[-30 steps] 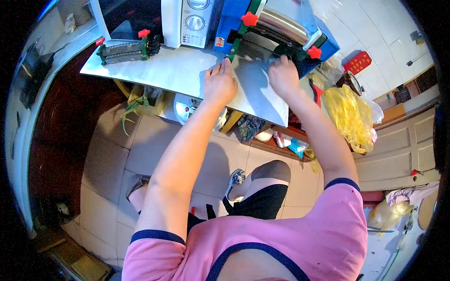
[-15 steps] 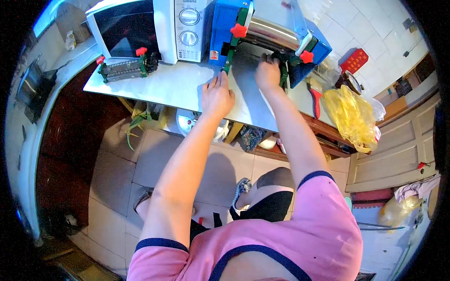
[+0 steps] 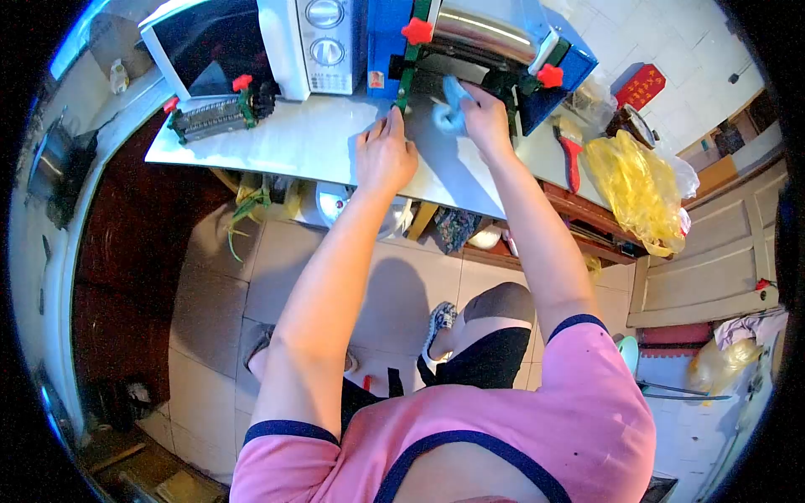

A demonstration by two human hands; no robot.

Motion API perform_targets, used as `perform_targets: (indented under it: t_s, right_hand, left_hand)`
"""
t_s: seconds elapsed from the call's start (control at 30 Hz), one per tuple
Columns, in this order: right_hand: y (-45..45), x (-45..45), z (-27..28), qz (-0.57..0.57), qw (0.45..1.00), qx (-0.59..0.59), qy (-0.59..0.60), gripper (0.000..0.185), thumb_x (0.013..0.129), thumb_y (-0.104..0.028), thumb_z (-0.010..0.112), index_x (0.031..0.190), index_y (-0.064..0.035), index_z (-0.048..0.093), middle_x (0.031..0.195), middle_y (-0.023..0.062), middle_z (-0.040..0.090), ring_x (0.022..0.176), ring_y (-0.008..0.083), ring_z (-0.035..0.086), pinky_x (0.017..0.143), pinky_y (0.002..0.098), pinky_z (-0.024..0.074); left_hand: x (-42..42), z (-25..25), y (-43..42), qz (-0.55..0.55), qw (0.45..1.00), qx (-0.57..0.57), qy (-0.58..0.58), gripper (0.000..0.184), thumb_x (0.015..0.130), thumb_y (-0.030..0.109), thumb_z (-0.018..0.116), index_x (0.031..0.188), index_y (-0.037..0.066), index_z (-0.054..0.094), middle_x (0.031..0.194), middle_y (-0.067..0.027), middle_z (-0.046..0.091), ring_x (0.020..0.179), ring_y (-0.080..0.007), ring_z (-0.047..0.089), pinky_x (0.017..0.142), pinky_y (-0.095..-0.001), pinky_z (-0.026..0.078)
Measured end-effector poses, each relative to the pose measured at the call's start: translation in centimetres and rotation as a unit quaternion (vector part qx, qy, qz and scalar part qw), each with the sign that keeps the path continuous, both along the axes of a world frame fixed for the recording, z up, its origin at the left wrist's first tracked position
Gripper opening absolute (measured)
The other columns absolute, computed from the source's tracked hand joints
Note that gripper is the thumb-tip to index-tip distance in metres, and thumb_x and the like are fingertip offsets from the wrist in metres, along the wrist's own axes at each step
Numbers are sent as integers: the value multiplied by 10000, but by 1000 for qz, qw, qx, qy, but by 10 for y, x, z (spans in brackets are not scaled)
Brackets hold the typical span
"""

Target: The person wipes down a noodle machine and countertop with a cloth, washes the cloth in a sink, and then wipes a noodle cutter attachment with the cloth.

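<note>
Cloth (image 3: 450, 122) is already sitting pinched in right hand (image 3: 488, 122), top middle; left hand (image 3: 386, 159) is gripping nothing; remaining work isn't showing.

A white-topped desk (image 3: 293, 147) stands over a floor (image 3: 281, 251) of beige tiles, near a white tiled wall (image 3: 683, 50). A cream panelled door (image 3: 696, 272) is at right, a dark reddish-brown panel (image 3: 126, 243) at left; bright light whitens the desktop.

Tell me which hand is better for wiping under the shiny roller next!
Probably the right hand: it holds the blue cloth, near the shiny roller. The left hand lies on the table by the green frame, with no cloth in it.
</note>
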State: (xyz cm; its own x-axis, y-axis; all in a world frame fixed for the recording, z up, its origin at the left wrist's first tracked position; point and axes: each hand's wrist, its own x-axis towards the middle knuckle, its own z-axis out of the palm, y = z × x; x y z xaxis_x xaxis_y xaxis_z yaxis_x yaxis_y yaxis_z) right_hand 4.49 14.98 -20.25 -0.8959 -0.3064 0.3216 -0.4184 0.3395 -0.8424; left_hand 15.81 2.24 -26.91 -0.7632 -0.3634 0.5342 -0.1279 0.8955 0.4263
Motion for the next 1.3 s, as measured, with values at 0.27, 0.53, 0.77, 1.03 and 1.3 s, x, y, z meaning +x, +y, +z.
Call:
perform_targets:
  t_s: [0.27, 0.53, 0.77, 1.03, 1.3]
  right_hand:
    - [-102, -22, -61, 28, 955, -229, -185, 257, 901, -118, 477, 1078, 15, 607, 954, 162, 647, 880, 256, 616, 774, 381, 469]
    - [-11, 34, -22, 217, 955, 190, -65, 375, 836, -58, 518, 1196, -28, 622, 1039, 164, 662, 959, 253, 624, 850, 342, 476]
    - [3, 48, -62, 70, 912, 269, 301, 342, 792, -168, 588, 1101, -32, 642, 1155, 232, 587, 1089, 365, 560, 942, 426, 455]
    - [-141, 106, -67, 271, 913, 112, 283, 330, 731, -67, 588, 1052, -27, 650, 1123, 172, 631, 1066, 352, 567, 930, 414, 457]
    - [-77, 92, -43, 167, 888, 61, 423, 297, 767, -19, 587, 1060, -51, 631, 1040, 129, 607, 995, 326, 566, 865, 415, 462]
  left_hand:
    - [0, 7, -5, -2, 997, 68, -46, 665, 741, 82, 552, 1374, -35, 386, 1180, -226, 601, 1121, -306, 568, 981, -393, 342]
    - [-2, -5, -4, 2, 999, 41, -2, 619, 745, 75, 549, 1349, 4, 433, 1133, -207, 625, 1070, -319, 590, 946, -419, 377]
    - [23, 12, -6, -46, 993, 100, -33, 312, 800, 144, 560, 1088, 73, 655, 948, -198, 667, 884, -377, 634, 782, -473, 490]
    - [141, -15, -38, 31, 954, 157, 255, 260, 831, -21, 556, 1074, 26, 636, 1017, -127, 646, 908, -245, 612, 831, -344, 480]
    - [165, -88, -67, 75, 888, 362, 276, 239, 849, -58, 531, 1056, 14, 625, 1038, -65, 582, 901, -142, 567, 830, -273, 466]
